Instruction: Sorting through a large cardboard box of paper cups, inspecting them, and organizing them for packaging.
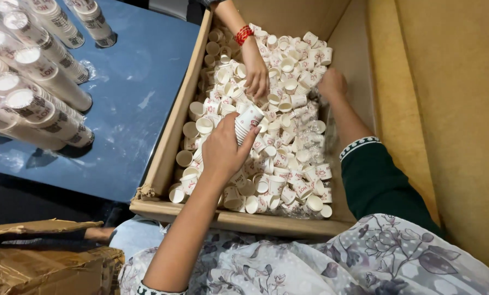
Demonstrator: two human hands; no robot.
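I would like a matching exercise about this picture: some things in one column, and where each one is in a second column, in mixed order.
Things
1. left hand
2. right hand
3. another person's hand with a red bracelet
4. wrapped stacks of cups

Places
A. lying on the blue table at the left
B. holding a short stack of cups over the box
C. reaching into the box from the far end
D. down among the loose cups near the box's right wall

Pairs: 1-B, 2-D, 3-C, 4-A
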